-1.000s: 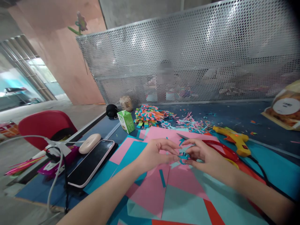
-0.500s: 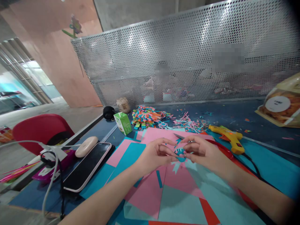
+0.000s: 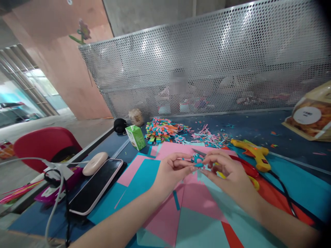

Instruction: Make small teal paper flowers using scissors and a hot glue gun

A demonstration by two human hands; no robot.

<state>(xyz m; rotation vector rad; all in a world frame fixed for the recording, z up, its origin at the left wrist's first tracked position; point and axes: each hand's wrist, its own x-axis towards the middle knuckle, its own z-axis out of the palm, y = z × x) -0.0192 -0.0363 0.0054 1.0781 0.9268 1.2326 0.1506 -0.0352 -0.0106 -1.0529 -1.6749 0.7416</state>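
Between my two hands is a small paper flower (image 3: pixel 198 159) with blue fringed edges and some pink. My left hand (image 3: pixel 170 172) pinches it from the left with thumb and fingertips. My right hand (image 3: pixel 230 172) has thumb and fingers closed on its other side. Both hands are above overlapping sheets of pink paper (image 3: pixel 168 206) and pale aqua paper (image 3: pixel 201 224). Scissors (image 3: pixel 254 182) with red and yellow handles lie partly under my right hand, their grey blade showing beyond my fingers. A narrow blue paper strip (image 3: pixel 176 200) rests on the pink sheet.
A yellow glue gun (image 3: pixel 254 155) lies at right, its cord running forward. Behind are a multicoloured fringed paper pile (image 3: pixel 161 129), paper scraps (image 3: pixel 207 136) and a green drink carton (image 3: pixel 136 137). At left sit a phone (image 3: pixel 97 187) and cables. A perforated metal panel (image 3: pixel 201 62) stands at the back.
The paper flower has turned in my fingers, so its fringed edge and pink show more. My right hand has shifted slightly, and the scissors' yellow handle now shows beside it.
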